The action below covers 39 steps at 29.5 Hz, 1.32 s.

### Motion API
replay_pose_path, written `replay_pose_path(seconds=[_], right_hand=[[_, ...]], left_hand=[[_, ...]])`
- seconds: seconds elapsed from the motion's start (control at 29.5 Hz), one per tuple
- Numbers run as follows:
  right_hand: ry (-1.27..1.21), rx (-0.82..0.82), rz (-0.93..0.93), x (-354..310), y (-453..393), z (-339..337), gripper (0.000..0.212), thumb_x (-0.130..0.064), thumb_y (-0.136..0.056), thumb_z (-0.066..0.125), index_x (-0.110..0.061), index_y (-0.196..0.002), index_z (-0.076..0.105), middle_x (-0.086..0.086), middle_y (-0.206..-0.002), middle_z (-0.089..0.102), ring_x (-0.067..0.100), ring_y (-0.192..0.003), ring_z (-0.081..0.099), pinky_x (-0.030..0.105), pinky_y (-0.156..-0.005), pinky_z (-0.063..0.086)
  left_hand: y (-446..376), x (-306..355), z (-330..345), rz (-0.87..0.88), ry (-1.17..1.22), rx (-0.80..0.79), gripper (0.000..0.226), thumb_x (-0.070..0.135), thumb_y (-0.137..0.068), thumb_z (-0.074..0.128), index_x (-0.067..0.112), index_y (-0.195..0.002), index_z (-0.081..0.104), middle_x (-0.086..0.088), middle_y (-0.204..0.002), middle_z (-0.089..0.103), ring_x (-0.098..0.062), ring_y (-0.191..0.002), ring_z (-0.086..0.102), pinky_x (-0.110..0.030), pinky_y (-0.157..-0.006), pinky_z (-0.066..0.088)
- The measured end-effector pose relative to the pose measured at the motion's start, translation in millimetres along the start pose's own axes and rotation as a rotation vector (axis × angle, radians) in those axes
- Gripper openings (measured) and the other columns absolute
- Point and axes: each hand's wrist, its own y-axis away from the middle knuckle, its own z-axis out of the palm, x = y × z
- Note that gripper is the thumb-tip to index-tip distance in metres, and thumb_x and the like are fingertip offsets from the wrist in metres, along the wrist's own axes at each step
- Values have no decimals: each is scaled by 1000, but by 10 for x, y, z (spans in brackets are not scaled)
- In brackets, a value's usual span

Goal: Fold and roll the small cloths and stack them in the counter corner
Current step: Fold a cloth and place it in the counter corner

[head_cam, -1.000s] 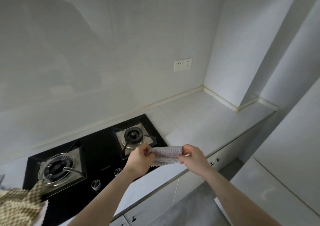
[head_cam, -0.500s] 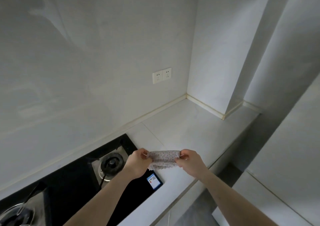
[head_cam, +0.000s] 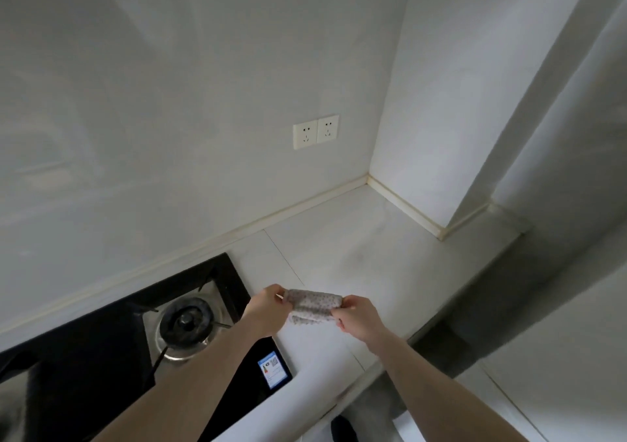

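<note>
Dim, soft light; wide-angle bending at edges.

Single head-worn wide view, looking forward and down from above the counter (head_cam: 390, 258), facing the wall corner (head_cam: 368, 178). Close over both forearms; stove (head_cam: 185, 323) at lower left, wall sockets (head_cam: 315, 132) near centre. No second view to overlap.

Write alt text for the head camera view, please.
Two bare hands, left hand and right hand, hold a rolled dotted cloth by its ends above a white counter. A black gas hob lies at left; twin wall sockets sit above.
</note>
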Motion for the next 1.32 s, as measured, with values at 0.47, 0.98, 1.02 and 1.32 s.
replay_pose_path(seconds=[0.47,0.98,1.02,1.32], right_hand=[[90,71,213,492,-1608,-609,23,-25,-77,64,-16,-93,78,7,-88,78,26,-86,73,25,-68,49],[-583,174,573,723,-2465,-1001,12,-3,-99,53,-11,-90,50,4,-45,55,12,-33,47,13,-31,34],[-587,161,581,781,-2501,-969,19,-3,-100,48,-14,-84,47,1,-38,50,10,-25,41,11,-32,29],[-692,188,442,635,-2956,-1010,15,-15,-99,63,-14,-85,58,-2,-85,65,7,-67,62,19,-51,44]], left_hand=[[-901,310,484,-204,-9,-37,31,27,-95,63,27,-125,66,1,-128,63,-18,-113,62,-25,-92,48],[-1386,146,734,-298,-311,-104,48,30,-97,60,29,-144,51,-1,-156,40,-26,-141,43,-38,-115,35],[-1438,143,736,-304,-325,-115,52,29,-96,60,29,-147,49,0,-157,39,-27,-142,42,-38,-116,35],[-2004,126,776,-321,-527,-147,105,44,-90,73,32,-163,-1,-3,-171,-11,-38,-156,3,-52,-123,25]])
